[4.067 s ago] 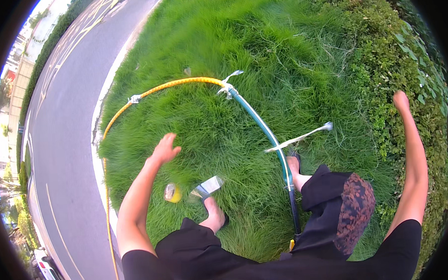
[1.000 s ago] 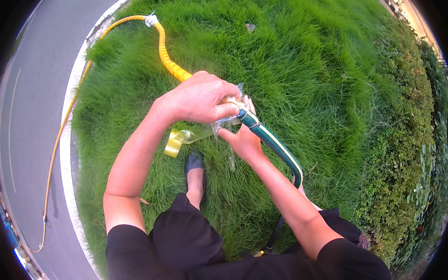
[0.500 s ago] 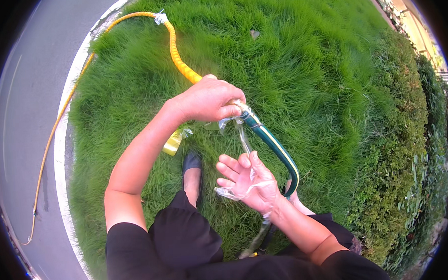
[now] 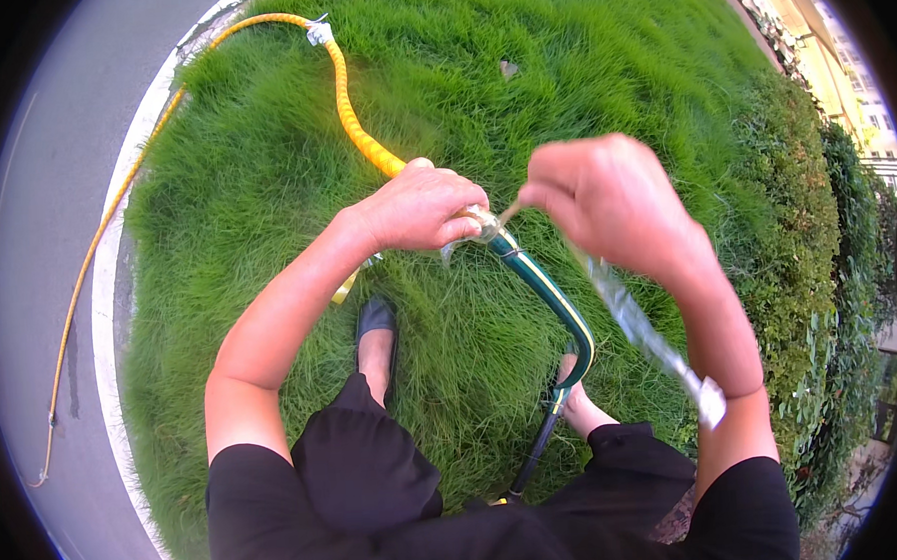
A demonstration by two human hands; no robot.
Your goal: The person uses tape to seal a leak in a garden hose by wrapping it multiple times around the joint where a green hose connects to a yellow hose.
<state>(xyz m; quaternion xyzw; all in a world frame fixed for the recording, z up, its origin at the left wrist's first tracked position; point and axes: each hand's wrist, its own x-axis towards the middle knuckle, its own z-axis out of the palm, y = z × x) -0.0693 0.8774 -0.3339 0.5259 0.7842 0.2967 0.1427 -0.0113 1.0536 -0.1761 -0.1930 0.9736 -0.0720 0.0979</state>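
My left hand (image 4: pixel 420 209) is closed around the end of a yellow ribbed hose (image 4: pixel 357 129). There it meets a dark green hose (image 4: pixel 560 300) with a pale stripe, which curves down toward my right foot. Clear plastic film wraps the joint (image 4: pixel 489 226) just past my fingers. Pinched in my right hand (image 4: pixel 610 198), up and right of the joint, is a strip of clear plastic film (image 4: pixel 636 322). A short twisted stretch runs from the joint to my fingertips, and the loose tail swings below, blurred. My right fingers are partly smeared by motion.
Tall grass (image 4: pixel 599 53) surrounds my feet. Left of it run a white kerb (image 4: pixel 109 295) and grey road (image 4: pixel 42 248), where the thin end of the yellow hose lies. A hedge (image 4: pixel 798 255) borders the right. A yellow piece (image 4: pixel 346 286) shows under my left forearm.
My right hand has risen from below the green hose to beside the joint and closed from an open palm, pulling the film strip taut. My left hand keeps its grip.
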